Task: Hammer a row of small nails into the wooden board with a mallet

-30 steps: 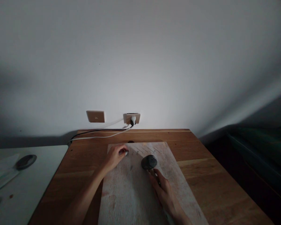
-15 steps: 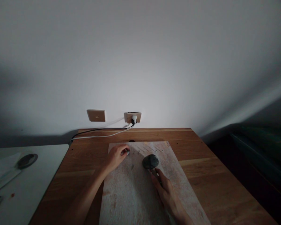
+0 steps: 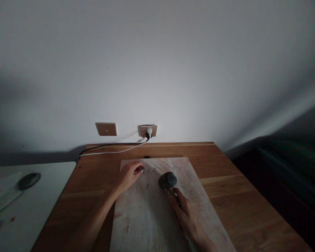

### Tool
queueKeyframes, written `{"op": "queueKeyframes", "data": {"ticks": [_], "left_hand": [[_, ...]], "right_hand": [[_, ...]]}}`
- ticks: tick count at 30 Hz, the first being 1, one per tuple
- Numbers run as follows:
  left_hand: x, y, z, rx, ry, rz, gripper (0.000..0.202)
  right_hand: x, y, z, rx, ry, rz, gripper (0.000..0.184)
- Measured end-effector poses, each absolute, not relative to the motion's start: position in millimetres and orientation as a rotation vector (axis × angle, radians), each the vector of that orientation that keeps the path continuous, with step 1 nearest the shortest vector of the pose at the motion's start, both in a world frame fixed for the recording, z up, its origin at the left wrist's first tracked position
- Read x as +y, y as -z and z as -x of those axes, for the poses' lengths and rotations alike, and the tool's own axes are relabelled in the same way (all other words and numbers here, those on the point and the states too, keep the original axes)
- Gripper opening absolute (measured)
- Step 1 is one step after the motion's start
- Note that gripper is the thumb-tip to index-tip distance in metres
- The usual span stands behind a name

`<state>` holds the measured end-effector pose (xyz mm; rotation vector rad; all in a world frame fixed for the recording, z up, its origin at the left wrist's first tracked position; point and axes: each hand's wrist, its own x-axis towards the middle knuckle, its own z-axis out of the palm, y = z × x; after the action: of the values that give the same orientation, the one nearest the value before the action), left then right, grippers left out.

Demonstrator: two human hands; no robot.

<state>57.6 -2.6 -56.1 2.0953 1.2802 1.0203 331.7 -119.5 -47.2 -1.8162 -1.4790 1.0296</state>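
Note:
My right hand (image 3: 185, 210) is wrapped round the handle of a mallet (image 3: 168, 180) with a dark, thick head. The mallet's head is held over a pale, worn board (image 3: 131, 213). Near the board's far left corner, my left hand (image 3: 130, 175) is closed, thumb and fingertips pinched together. Whatever is between those fingertips is too small to make out. Several thin nails (image 3: 174, 167) stand in a row along the board's far part, casting slanting shadows, to the right of my left hand.
The board lies on a wooden table (image 3: 233, 199) against a white wall. A wall socket (image 3: 152, 130) has plugs in it, with black and white cables (image 3: 115, 152) running left. On the left, a white table (image 3: 55, 189) bears a dark round object (image 3: 28, 181) and a sheet.
The whole view has shifted very slightly to the left. Both hands and the mallet keep nearly the same place over the board.

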Motion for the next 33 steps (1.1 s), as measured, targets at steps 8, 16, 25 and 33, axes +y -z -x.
{"op": "queueKeyframes", "data": {"ticks": [8,16,25,33], "left_hand": [[-7.9,47.4,-60.2,1.326,-0.955,-2.151,0.020],[-8.0,45.9,-66.4,1.431,-0.893,-2.212,0.021],[-9.3,47.7,-66.8,1.395,-0.933,-2.092,0.040],[-9.1,52.9,-64.1,1.327,-0.976,-2.015,0.051]], "right_hand": [[-120.7,44.7,-328.6,-1.502,-1.094,1.802,0.069],[-114.0,27.6,-325.3,-1.567,-1.088,1.666,0.062],[-91.0,4.5,-305.3,-1.554,-1.355,1.520,0.053],[-70.7,-13.0,-282.9,-1.683,-1.344,1.449,0.049]]}}
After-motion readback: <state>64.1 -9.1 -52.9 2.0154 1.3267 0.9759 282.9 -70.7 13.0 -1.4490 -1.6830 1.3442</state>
